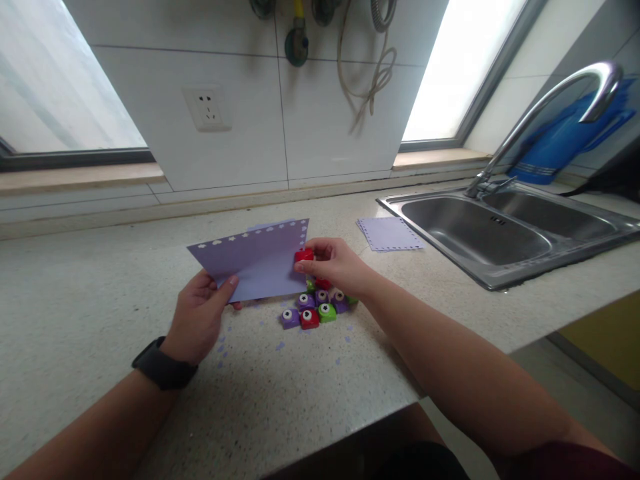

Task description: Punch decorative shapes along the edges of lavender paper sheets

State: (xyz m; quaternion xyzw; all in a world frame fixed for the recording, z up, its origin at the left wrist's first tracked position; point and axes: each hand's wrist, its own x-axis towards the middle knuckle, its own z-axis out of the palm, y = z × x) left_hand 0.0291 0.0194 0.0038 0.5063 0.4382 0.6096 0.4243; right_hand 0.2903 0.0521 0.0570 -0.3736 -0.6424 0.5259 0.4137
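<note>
A sheet of purple paper [260, 262] is held up above the counter, tilted, with shaped holes along its top edge and the upper part of its right edge. My left hand [203, 310] pinches its lower left part, thumb in front. At the right edge of the sheet, my right hand [333, 263] grips a red craft punch [304, 256], which sits against the paper's edge. Just below stand several small craft punches in purple, red and green, among them a red one [309, 319] and a green one [327, 312]. Small punched purple bits [281, 346] lie scattered around.
A stack of purple sheets [391, 233] with punched edges lies at the right, beside the steel sink [475, 220] with its curved faucet [545, 107]. More purple paper [270, 225] shows partly behind the held sheet. The counter's front edge [350, 437] runs close to me.
</note>
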